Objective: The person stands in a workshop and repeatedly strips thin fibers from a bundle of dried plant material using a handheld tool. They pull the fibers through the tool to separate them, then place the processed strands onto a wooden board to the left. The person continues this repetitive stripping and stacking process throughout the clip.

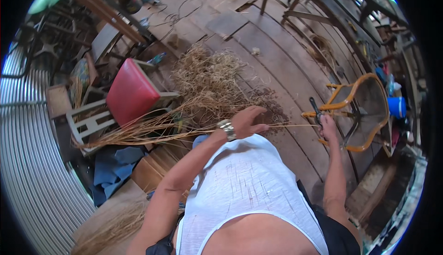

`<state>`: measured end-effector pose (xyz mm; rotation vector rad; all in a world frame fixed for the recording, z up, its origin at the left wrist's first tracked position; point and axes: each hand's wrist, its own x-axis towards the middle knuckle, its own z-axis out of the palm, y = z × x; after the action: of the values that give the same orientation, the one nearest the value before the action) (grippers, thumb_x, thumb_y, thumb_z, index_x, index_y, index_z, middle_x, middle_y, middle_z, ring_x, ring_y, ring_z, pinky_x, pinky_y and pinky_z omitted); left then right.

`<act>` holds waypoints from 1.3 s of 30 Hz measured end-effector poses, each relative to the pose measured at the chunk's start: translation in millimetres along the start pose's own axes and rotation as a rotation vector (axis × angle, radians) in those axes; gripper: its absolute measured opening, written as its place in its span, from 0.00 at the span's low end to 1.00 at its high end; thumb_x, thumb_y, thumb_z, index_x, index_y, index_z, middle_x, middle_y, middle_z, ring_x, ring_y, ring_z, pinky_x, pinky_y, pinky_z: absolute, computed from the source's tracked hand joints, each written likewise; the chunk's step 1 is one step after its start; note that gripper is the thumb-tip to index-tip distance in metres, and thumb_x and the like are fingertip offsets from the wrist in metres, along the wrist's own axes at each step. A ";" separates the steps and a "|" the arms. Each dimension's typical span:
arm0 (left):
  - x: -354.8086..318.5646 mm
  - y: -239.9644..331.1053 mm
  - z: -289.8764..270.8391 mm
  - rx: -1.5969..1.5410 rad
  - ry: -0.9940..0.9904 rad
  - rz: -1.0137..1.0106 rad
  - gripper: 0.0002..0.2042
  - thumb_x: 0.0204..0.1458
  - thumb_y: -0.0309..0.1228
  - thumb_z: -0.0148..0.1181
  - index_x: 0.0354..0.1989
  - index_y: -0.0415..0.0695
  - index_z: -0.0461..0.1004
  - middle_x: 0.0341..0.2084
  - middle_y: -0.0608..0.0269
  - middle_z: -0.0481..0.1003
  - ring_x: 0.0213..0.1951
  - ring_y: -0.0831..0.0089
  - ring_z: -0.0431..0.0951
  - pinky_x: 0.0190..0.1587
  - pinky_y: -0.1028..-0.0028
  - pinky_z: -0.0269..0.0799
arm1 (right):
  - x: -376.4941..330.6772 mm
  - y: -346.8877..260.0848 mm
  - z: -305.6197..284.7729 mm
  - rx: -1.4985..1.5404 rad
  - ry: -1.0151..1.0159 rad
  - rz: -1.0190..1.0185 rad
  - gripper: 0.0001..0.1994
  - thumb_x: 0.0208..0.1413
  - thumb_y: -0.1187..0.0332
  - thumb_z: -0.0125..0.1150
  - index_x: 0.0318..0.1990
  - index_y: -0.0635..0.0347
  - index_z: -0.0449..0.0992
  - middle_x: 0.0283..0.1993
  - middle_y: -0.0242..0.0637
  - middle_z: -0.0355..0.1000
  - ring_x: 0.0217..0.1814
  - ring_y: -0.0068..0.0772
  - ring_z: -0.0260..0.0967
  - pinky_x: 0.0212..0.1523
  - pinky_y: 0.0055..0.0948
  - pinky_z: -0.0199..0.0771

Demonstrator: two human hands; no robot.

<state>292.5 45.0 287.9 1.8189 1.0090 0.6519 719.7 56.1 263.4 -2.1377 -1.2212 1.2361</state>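
Note:
My left hand (249, 122), with a metal-banded wristwatch (226, 129) on its wrist, is held over the front of my white shirt (249, 176). Its fingers are stretched out, thumb apart. A thin rattan-like strand (295, 125) runs from beside that thumb to my right hand (328, 126). Closed fingers there grip a dark hand tool (314, 105) pointing up and away; its exact kind is unclear. Long brown strands (152, 130) lie in a bundle left of my left wrist. Beyond my left hand is a heap of curly shavings (207, 72).
A varnished curved wooden frame (360, 93) stands beside my right hand, near a blue container (396, 107). To the left are a red-seated chair (134, 91), blue cloth (113, 169) and corrugated metal sheet (32, 153). A wooden table (318, 6) stands far right on the plank floor.

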 end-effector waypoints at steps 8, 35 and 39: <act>56.5 -15.1 109.9 -0.485 -0.729 -0.228 0.33 0.53 0.51 0.61 0.59 0.37 0.65 0.42 0.54 0.77 0.41 0.68 0.79 0.45 0.69 0.75 | -64.0 -12.5 -13.1 0.119 0.026 -0.138 0.13 0.65 0.58 0.48 0.30 0.54 0.65 0.18 0.26 0.63 0.12 0.16 0.59 0.12 0.19 0.57; 17.3 -61.1 86.4 -0.564 -0.043 -0.312 0.10 0.61 0.33 0.51 0.32 0.40 0.72 0.23 0.67 0.73 0.24 0.80 0.70 0.27 0.76 0.70 | -71.2 -107.8 167.3 -0.149 -0.005 -0.606 0.12 0.60 0.59 0.53 0.34 0.59 0.71 0.23 0.44 0.71 0.27 0.40 0.72 0.28 0.38 0.68; -19.4 -27.8 -2.4 -0.096 -0.391 -0.331 0.15 0.60 0.40 0.51 0.33 0.41 0.75 0.20 0.63 0.75 0.23 0.73 0.72 0.29 0.69 0.69 | -75.8 -107.0 126.5 -0.098 -0.247 -0.280 0.13 0.59 0.58 0.53 0.37 0.61 0.72 0.28 0.48 0.72 0.31 0.47 0.72 0.33 0.40 0.70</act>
<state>270.4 36.1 263.7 1.5660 0.9618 0.1315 543.2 40.3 305.8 -1.8351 -1.6523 1.3651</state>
